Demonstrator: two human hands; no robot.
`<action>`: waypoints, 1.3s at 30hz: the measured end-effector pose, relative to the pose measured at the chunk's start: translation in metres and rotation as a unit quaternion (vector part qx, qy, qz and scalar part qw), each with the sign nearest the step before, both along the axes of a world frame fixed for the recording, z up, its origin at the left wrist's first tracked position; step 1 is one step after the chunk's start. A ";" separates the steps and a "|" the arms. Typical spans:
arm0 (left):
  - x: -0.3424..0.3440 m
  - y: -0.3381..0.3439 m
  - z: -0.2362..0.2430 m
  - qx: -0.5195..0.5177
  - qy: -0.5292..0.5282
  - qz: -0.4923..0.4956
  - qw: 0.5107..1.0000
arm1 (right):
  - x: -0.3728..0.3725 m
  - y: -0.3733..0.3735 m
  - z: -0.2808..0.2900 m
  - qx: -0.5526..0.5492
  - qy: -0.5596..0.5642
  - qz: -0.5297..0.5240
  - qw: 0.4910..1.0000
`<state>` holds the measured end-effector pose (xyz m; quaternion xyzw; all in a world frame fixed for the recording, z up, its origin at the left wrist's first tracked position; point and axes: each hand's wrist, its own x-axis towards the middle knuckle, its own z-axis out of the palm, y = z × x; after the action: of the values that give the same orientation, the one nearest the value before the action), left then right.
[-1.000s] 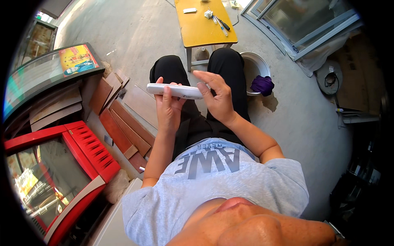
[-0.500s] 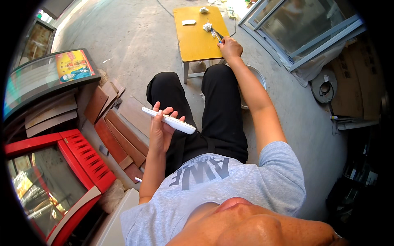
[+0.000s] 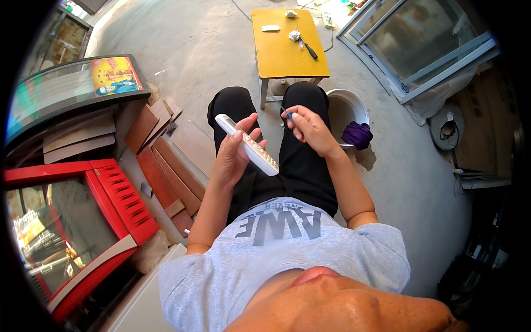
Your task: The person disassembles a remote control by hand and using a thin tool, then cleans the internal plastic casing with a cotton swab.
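Observation:
A white remote control (image 3: 259, 155) with pale buttons is gripped in my left hand (image 3: 232, 156), tilted above my lap. My right hand (image 3: 310, 131) is closed around a small blue-handled tool, probably a screwdriver (image 3: 289, 115); its thin tip points toward the remote but stays apart from it. Ahead of my knees is a yellow stool (image 3: 274, 58). On top of it lie a black-handled screwdriver (image 3: 311, 51), a crumpled white tissue (image 3: 294, 36), another white wad (image 3: 291, 14) and a small flat white piece (image 3: 270, 28).
Right of my knee stands a white bucket (image 3: 362, 105) with a purple cloth (image 3: 357, 135) over its rim. Wooden boards (image 3: 166, 177) and a red-framed cabinet (image 3: 124, 205) are at my left. A glazed metal frame (image 3: 409, 50) leans at the far right, near a cable reel (image 3: 445, 130).
My right hand has come back from the stool to my lap with the blue-handled tool. My left hand has tilted the remote more steeply. The black-handled screwdriver stays on the stool.

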<state>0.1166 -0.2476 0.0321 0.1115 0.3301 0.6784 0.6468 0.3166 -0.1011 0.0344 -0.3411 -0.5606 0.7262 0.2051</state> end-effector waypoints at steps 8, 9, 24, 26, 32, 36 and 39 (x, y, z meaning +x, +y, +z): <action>0.008 -0.007 0.010 0.003 0.048 -0.015 0.999 | 0.007 -0.067 0.034 0.234 -0.127 0.039 0.963; 0.007 -0.009 0.011 0.000 0.012 0.001 1.000 | 0.009 -0.070 0.033 0.267 -0.117 0.025 0.956; 0.013 -0.018 -0.013 -0.003 -0.150 0.085 0.985 | 0.016 -0.096 0.049 0.281 -0.083 -0.031 0.956; 0.017 -0.019 -0.010 -0.011 -0.159 0.086 0.984 | 0.010 -0.100 0.052 0.335 -0.101 -0.038 0.936; 0.018 -0.023 -0.004 -0.001 -0.098 0.092 0.991 | -0.002 -0.108 0.061 0.396 -0.072 -0.027 0.915; 0.019 -0.023 -0.003 0.010 -0.060 0.111 0.992 | -0.005 -0.108 0.062 0.455 -0.090 0.005 0.886; 0.018 -0.022 -0.005 0.028 -0.042 0.128 0.991 | -0.009 -0.111 0.057 0.482 -0.070 -0.002 0.873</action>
<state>0.1349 -0.2699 0.0272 0.0581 0.2949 0.7685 0.5648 0.3074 -0.2116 0.0915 -0.2514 -0.8532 0.3395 0.3060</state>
